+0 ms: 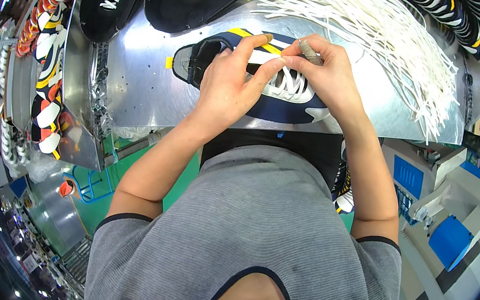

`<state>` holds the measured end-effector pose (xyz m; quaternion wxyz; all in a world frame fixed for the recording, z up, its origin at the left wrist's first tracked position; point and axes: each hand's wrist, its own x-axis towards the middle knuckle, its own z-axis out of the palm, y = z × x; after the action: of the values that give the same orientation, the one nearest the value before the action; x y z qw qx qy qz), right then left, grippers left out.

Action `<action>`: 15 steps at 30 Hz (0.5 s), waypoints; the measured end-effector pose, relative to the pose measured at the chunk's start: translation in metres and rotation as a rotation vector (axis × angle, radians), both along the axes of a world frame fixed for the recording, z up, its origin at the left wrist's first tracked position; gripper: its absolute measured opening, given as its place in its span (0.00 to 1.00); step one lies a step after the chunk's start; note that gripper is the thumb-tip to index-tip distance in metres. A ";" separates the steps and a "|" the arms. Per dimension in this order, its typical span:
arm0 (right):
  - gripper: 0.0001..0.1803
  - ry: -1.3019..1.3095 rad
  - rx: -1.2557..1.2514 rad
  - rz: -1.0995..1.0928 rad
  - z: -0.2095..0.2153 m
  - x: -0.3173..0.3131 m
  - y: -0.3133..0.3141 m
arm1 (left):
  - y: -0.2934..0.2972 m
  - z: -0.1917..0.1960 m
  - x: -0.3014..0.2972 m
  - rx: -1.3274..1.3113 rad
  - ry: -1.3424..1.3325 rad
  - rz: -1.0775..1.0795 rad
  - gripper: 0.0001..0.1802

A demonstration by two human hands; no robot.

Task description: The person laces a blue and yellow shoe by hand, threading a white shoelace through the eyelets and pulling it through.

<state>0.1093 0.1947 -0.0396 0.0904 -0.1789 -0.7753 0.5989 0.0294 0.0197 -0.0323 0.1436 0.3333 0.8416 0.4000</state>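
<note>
A navy shoe upper [278,110] with yellow and white stripes lies on the metal table, its heel opening toward the left. White shoelace [288,86] criss-crosses its eyelet area. My left hand [233,83] grips the upper near its collar, the index finger over the yellow stripe and the thumb by the lacing. My right hand [328,74] is closed in a pinch at the lace near the far row of eyelets, and its thumb almost meets my left thumb. A greyish finger wrap [310,52] covers one right finger. The exact pinch point is partly hidden by the fingers.
Loose white laces [379,38] are heaped on the metal table [146,87] at the right. Black shoe-shaped pieces [107,5] lie at the far left. Stacked colourful uppers [52,67] line the left side; more uppers [457,18] sit far right. A beige-and-blue machine [449,200] stands right.
</note>
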 end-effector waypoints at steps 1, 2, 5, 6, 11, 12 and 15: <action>0.09 -0.058 -0.054 -0.020 0.000 0.001 -0.001 | 0.002 -0.002 0.001 0.021 -0.015 0.023 0.32; 0.09 -0.066 -0.057 -0.016 -0.002 0.002 -0.002 | 0.005 -0.002 0.002 0.025 0.062 0.062 0.31; 0.12 -0.039 -0.120 -0.028 -0.007 0.000 -0.001 | 0.008 -0.003 0.006 0.030 0.190 0.114 0.29; 0.12 -0.039 -0.121 -0.026 -0.005 0.001 -0.002 | 0.009 -0.004 0.007 0.034 0.241 0.124 0.27; 0.12 0.013 -0.122 -0.077 0.017 0.027 -0.008 | 0.008 -0.006 0.008 0.081 0.291 0.127 0.25; 0.12 0.009 -0.121 -0.079 0.018 0.033 -0.008 | 0.008 -0.006 0.009 0.076 0.300 0.119 0.25; 0.06 0.074 0.147 0.030 0.016 0.043 -0.010 | 0.008 -0.008 0.009 0.093 0.273 0.131 0.24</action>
<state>0.1520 0.1844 -0.0233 0.1230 -0.1378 -0.8158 0.5480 0.0387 0.0280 -0.0400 -0.0141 0.3351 0.8538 0.3981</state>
